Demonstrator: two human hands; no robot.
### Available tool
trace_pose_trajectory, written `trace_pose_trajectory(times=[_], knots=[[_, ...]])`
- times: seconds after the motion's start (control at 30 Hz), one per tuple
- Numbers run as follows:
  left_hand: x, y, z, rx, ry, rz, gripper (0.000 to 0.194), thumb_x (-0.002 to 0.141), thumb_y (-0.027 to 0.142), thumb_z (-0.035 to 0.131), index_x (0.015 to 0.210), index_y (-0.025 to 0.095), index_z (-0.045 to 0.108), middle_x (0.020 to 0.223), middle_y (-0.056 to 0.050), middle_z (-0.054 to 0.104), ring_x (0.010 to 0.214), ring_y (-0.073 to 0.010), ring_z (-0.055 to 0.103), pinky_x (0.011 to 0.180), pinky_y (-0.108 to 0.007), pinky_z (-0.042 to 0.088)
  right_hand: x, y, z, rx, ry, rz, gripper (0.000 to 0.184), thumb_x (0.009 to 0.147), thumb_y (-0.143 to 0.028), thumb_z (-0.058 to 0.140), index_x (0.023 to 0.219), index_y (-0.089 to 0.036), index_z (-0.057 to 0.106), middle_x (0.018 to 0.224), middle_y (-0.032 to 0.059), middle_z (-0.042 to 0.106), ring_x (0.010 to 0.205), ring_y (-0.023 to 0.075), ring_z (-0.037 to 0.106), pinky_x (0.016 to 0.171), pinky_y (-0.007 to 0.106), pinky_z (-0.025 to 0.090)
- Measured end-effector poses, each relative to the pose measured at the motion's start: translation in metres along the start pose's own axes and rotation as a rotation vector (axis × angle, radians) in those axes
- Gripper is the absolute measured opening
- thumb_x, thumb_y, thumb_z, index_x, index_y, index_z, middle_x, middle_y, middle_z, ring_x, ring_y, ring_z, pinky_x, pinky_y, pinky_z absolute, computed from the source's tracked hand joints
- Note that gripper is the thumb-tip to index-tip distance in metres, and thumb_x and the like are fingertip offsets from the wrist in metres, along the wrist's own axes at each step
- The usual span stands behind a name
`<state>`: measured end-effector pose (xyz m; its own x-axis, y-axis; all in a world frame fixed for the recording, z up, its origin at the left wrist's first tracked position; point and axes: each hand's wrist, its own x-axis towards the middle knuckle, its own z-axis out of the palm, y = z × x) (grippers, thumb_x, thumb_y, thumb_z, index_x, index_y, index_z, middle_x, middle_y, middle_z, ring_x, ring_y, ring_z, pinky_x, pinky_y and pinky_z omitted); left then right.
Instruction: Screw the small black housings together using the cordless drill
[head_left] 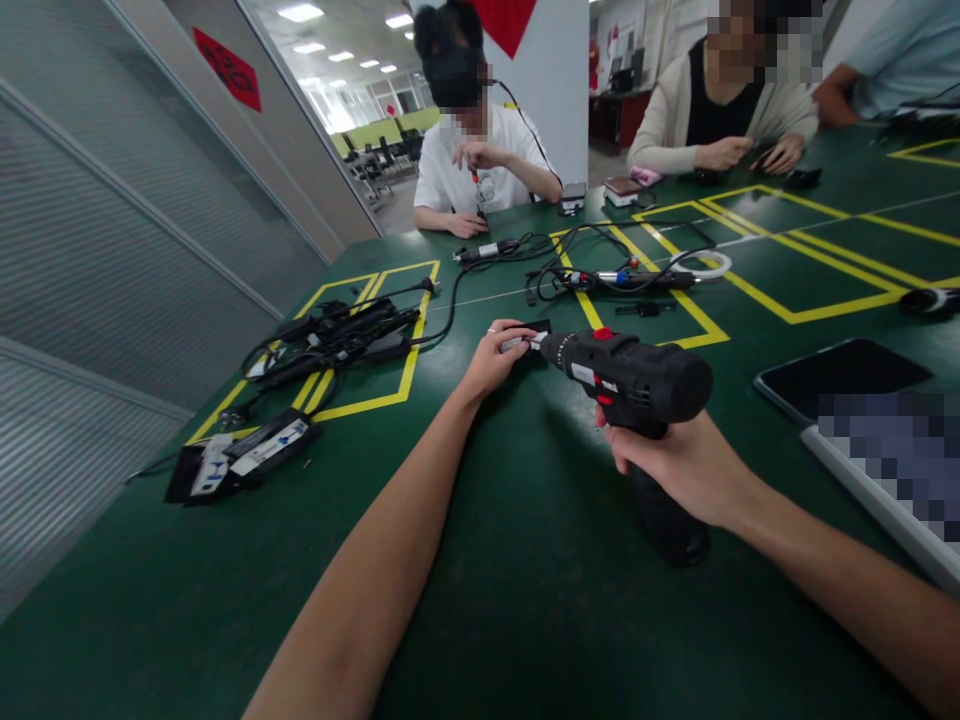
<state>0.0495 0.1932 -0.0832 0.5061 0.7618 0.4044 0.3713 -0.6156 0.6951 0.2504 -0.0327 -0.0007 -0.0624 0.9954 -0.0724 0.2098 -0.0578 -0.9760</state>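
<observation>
My right hand (667, 465) is wrapped round the handle of a black cordless drill (630, 372) with red buttons. The drill points left, its tip close to my left hand (496, 358). With its fingers pressed together, my left hand steadies a small flat black part (538, 327) with a pale strip on the green table. The drill's tip reaches the pale strip beside my fingertips; whether it touches a screw is too small to tell. My fingers and the drill's nose hide much of the part.
Black cables (337, 335) and label-bearing black adapters (270, 440) lie at left. Another cable bundle with an electric screwdriver (615, 280) is beyond the drill. A phone (840, 378) and a pale-edged device (885, 500) lie at right. Two people (487, 150) (720, 120) work across the table.
</observation>
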Motion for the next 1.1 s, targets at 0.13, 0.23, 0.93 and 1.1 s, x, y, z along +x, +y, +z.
trace_pose_trajectory(times=[0.13,0.23,0.93,1.1], knots=[[0.0000,0.0008,0.0002,-0.010,0.002,0.004,0.027,0.083,0.030,0.053,0.103,0.021,0.069,0.118,-0.007,0.054,0.118,-0.0208,0.048,0.107,-0.037,0.035,-0.0001,-0.0004,0.0003,-0.014,0.015,-0.003,0.009,0.076,-0.018,0.058,0.085,-0.020,0.057,0.074,-0.0007,0.060,0.063,0.0144,0.056,0.060,0.030,0.045],[0.0006,0.0019,0.0000,0.001,0.002,0.002,0.026,0.083,0.029,0.053,0.103,0.021,0.069,0.118,-0.007,0.054,0.118,-0.0209,0.048,0.106,-0.037,0.035,0.0000,-0.0005,0.0005,-0.018,0.016,-0.007,0.008,0.076,-0.018,0.057,0.084,-0.020,0.057,0.074,-0.0007,0.060,0.064,0.0144,0.057,0.060,0.029,0.044],[-0.0006,0.0026,0.0025,0.054,0.006,0.046,0.032,0.073,0.014,0.057,0.102,0.021,0.067,0.116,-0.006,0.053,0.117,-0.0200,0.048,0.106,-0.036,0.036,-0.0004,-0.0011,0.0023,-0.026,0.038,0.000,0.012,0.076,-0.015,0.056,0.087,-0.020,0.056,0.068,-0.0029,0.058,0.062,0.0125,0.054,0.059,0.027,0.043],[-0.0006,0.0041,0.0024,0.042,0.002,0.034,0.033,0.071,0.012,0.057,0.101,0.020,0.067,0.116,-0.007,0.052,0.117,-0.0204,0.048,0.106,-0.036,0.036,-0.0013,-0.0028,0.0014,-0.034,0.036,0.010,0.011,0.076,-0.015,0.056,0.086,-0.020,0.055,0.067,-0.0026,0.058,0.061,0.0130,0.054,0.058,0.028,0.043]])
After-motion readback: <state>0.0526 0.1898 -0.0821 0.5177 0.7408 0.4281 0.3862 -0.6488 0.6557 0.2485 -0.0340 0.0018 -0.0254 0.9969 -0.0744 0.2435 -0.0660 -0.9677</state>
